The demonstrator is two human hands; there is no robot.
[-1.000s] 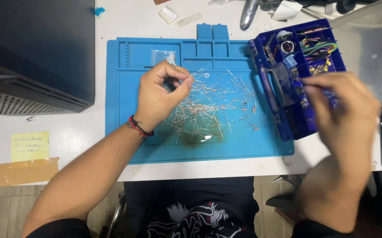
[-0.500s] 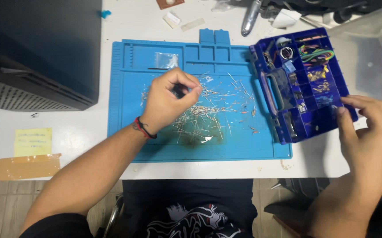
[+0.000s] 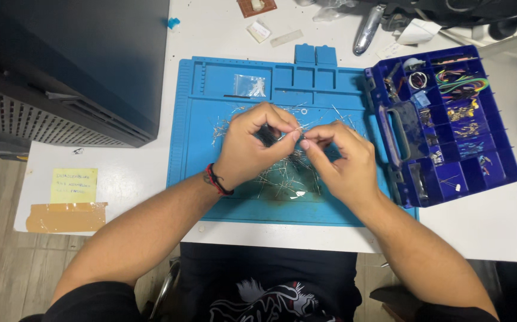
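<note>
A blue work mat [image 3: 194, 149] lies on the white table, with a heap of thin wire-legged parts [image 3: 285, 173] spread over its middle. My left hand [image 3: 252, 146] and my right hand [image 3: 342, 161] meet above the heap, fingertips pinched together on one small thin part between them. It is too small to make out. A red and black band circles my left wrist. To the right stands an open dark blue compartment box [image 3: 500, 173] holding coloured wires and small parts.
A large black case [image 3: 73, 65] fills the upper left. A yellow note [image 3: 73, 185] and brown tape [image 3: 64, 217] stick to the table's left edge. A small clear bag [image 3: 250, 85] lies in a mat tray. Tools and scraps crowd the far edge.
My right hand has come left from the blue compartment box to the mat's middle and now meets my left hand, which stayed over the heap of parts.
</note>
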